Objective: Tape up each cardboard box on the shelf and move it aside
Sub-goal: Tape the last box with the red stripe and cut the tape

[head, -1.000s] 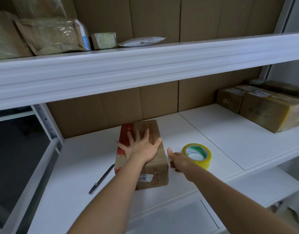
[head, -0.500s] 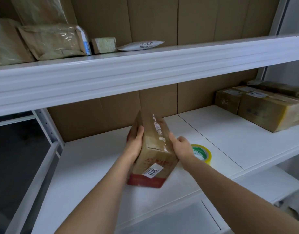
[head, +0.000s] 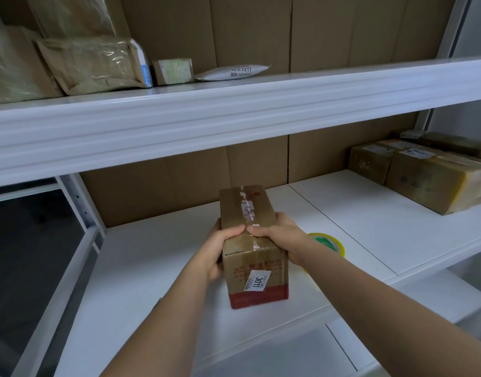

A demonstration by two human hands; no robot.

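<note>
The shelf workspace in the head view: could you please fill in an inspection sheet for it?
Surface: white middle shelf, a panel seam running across its right part.
Job's things: cardboard box on the shelf, torn old tape along its top seam, white label on the near face; yellow tape roll lying right of it, partly hidden by the right forearm.
Clutter: taped boxes at far right; wrapped parcels on the upper shelf.
Hands: left hand and right hand both grip the box, thumbs on top.
Cables: nothing seen.
Surroundings: cardboard backing behind the shelves.
</note>
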